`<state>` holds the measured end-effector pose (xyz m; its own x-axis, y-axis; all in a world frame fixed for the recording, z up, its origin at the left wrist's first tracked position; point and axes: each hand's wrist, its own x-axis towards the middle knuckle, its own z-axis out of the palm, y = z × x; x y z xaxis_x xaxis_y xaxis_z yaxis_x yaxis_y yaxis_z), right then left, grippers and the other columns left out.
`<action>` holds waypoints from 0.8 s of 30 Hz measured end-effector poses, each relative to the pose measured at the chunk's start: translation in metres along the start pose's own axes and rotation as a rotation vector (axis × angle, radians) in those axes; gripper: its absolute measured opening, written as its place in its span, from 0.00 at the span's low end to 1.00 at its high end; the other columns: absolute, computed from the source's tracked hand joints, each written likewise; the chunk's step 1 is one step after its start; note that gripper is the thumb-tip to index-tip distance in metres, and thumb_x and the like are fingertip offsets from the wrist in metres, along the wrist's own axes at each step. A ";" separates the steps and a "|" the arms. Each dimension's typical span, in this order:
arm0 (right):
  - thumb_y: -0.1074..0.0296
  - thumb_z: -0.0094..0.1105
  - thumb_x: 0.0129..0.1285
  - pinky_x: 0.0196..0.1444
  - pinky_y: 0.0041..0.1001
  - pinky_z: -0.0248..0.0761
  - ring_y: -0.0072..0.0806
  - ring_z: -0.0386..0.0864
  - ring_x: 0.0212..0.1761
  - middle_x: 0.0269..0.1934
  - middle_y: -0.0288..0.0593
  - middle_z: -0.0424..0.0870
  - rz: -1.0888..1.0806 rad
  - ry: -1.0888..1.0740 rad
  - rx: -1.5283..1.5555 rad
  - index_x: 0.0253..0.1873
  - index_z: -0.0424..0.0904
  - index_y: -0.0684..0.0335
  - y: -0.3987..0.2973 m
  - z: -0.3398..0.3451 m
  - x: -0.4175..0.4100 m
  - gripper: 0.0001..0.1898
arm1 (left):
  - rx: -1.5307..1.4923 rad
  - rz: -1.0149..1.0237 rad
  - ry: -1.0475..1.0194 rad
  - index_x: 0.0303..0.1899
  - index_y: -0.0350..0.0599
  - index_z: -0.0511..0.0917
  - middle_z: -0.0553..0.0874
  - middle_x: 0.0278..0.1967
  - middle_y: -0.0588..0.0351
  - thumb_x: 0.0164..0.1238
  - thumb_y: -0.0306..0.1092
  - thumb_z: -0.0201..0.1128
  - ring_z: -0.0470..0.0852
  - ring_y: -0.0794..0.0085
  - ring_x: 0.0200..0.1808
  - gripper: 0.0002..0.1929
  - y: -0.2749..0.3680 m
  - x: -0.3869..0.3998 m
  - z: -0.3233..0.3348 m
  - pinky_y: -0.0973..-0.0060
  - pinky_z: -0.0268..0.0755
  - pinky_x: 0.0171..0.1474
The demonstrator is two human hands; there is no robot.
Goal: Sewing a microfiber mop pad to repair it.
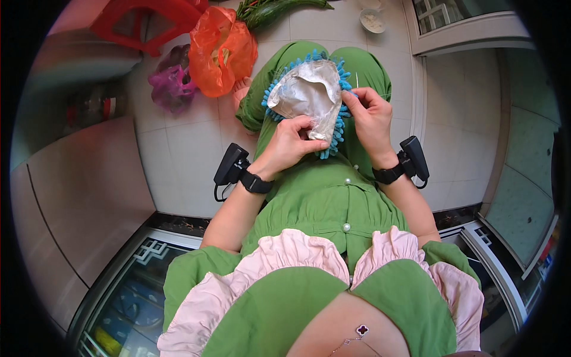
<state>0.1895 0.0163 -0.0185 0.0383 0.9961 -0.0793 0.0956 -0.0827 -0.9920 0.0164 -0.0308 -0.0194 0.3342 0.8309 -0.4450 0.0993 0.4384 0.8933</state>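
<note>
A triangular blue chenille mop pad point(308, 93) lies over my lap, its whitish, frayed lining facing up and a gap in the lining showing. My left hand point(292, 140) grips the pad's near corner, thumb on the lining. At the pad's right edge, the thumb and forefinger of my right hand point(370, 114) pinch the blue fringe. A thin, pale, needle-like piece point(357, 80) shows just above my right fingers against the green trousers, with a fine thread to its right. Whether my right hand holds it I cannot tell.
On the tiled floor at upper left are a red plastic stool point(151, 26), an orange plastic bag point(221, 53) and a purple plastic bag point(171, 87). A green gourd-like vegetable point(276, 13) and a small bowl point(372, 21) lie beyond my knees. A white door frame point(417, 89) runs along the right.
</note>
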 end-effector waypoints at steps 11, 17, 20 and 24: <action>0.66 0.59 0.59 0.25 0.16 0.68 0.15 0.74 0.23 0.23 0.34 0.77 0.172 -0.036 0.103 0.34 0.77 0.69 -0.006 -0.008 -0.004 0.10 | -0.297 0.024 0.060 0.41 0.41 0.72 0.78 0.35 0.65 0.50 0.21 0.67 0.74 0.85 0.35 0.16 -0.008 0.000 0.011 0.84 0.68 0.41; 0.56 0.50 0.65 0.28 0.19 0.72 0.20 0.77 0.27 0.29 0.37 0.78 0.521 -0.396 0.193 0.37 0.76 0.69 -0.001 -0.015 -0.018 0.17 | -0.509 0.066 0.019 0.38 0.40 0.75 0.78 0.35 0.63 0.60 0.27 0.60 0.75 0.83 0.35 0.06 0.005 -0.001 0.010 0.83 0.68 0.42; 0.59 0.53 0.63 0.28 0.16 0.68 0.16 0.74 0.27 0.30 0.35 0.78 0.626 -0.435 0.322 0.38 0.76 0.67 0.002 -0.013 -0.019 0.14 | -0.561 0.136 0.013 0.36 0.39 0.76 0.78 0.35 0.63 0.63 0.30 0.57 0.75 0.82 0.37 0.05 0.004 -0.002 0.013 0.82 0.67 0.43; 0.61 0.54 0.63 0.26 0.15 0.64 0.13 0.70 0.24 0.29 0.33 0.77 0.570 -0.364 0.343 0.37 0.76 0.66 0.004 -0.007 -0.019 0.12 | -0.447 0.191 0.038 0.35 0.39 0.77 0.78 0.34 0.63 0.63 0.30 0.57 0.75 0.83 0.36 0.05 0.005 -0.002 0.018 0.81 0.68 0.41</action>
<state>0.1966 -0.0027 -0.0206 -0.3477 0.7541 -0.5571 -0.1577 -0.6328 -0.7581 0.0337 -0.0361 -0.0127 0.2721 0.9190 -0.2854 -0.3751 0.3744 0.8480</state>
